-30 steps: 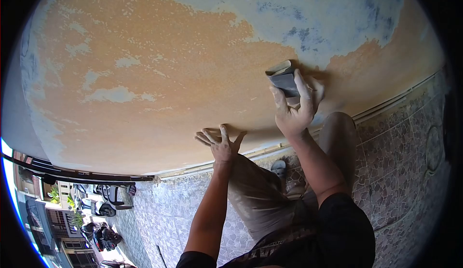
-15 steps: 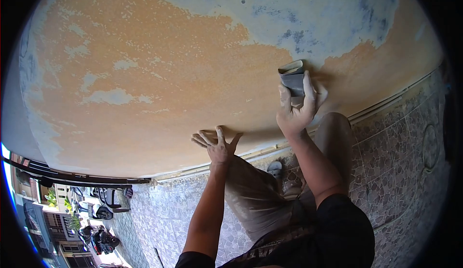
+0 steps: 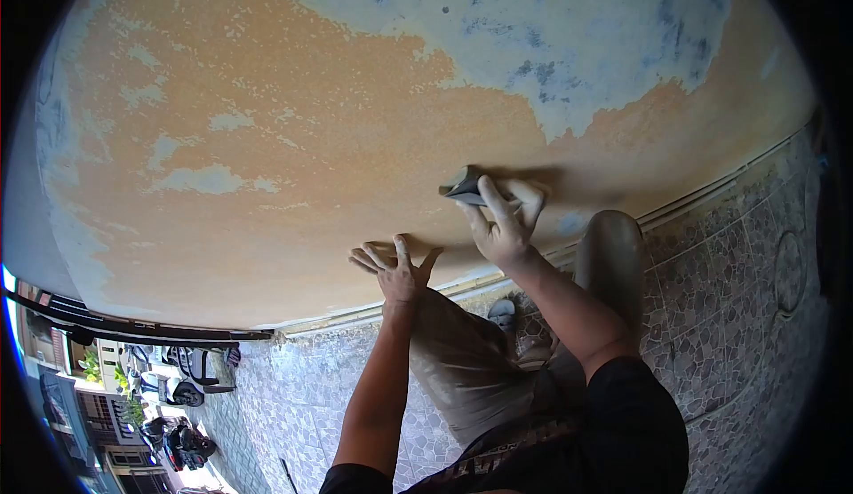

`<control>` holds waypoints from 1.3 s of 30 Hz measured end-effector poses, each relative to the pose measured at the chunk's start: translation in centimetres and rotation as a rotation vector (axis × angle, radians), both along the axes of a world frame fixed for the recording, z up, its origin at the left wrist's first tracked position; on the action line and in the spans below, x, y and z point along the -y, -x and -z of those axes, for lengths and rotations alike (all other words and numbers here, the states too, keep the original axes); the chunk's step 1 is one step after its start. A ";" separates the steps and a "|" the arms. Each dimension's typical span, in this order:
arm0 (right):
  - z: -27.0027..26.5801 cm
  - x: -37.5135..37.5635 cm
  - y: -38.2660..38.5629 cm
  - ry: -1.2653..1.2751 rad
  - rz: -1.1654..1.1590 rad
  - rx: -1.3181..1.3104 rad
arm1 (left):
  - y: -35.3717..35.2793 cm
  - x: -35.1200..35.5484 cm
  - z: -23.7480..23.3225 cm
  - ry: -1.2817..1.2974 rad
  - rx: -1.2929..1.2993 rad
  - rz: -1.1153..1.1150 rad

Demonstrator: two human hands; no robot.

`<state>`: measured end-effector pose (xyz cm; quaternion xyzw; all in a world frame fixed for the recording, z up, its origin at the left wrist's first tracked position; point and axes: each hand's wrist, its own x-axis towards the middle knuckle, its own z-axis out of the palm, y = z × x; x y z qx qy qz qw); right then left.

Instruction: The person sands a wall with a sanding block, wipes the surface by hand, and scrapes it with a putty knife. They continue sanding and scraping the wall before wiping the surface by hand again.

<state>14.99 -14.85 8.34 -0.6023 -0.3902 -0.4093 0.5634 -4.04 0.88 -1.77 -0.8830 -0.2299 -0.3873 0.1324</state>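
At the wall (image 3: pixel 311 139), the right grip (image 3: pixel 506 238) pinches folded sandpaper (image 3: pixel 464 189), likely light and springy, best held across its faces; left of it, the left grip (image 3: pixel 400 278) spreads apart.

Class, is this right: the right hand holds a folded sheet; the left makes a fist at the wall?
Not a fist: the head view shows the left hand with fingers spread at the wall. The right hand does hold the sheet.
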 end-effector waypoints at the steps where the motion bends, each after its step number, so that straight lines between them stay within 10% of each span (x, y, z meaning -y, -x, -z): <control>1: 1.5 -0.5 1.1 0.103 -0.043 0.067 | 0.0 0.1 -0.2 0.026 -0.029 -0.032; 5: 0.8 -0.3 2.4 0.196 -0.083 0.035 | 0.2 -0.2 -0.2 0.021 -0.040 -0.026; 9: -2.8 0.4 -1.9 -0.258 0.072 -0.255 | -0.2 0.0 -0.7 -0.016 -0.040 -0.035; 15: 2.7 -0.7 3.5 0.266 -0.140 0.022 | -0.1 -0.2 -0.2 -0.022 -0.008 0.010; 22: -2.3 -0.2 -1.4 -0.374 -0.028 -0.329 | 0.2 -0.2 0.1 0.055 -0.054 -0.041; 28: 2.0 -0.7 3.9 0.210 -0.168 -0.077 | 0.2 -0.3 -0.3 0.034 -0.014 0.006; 34: -2.8 0.7 -2.3 -0.322 0.049 -0.266 | -0.3 0.3 -0.8 0.054 -0.021 -0.016; 39: 1.7 -0.4 2.3 0.115 -0.059 -0.053 | -0.1 0.0 -0.6 -0.006 -0.030 0.007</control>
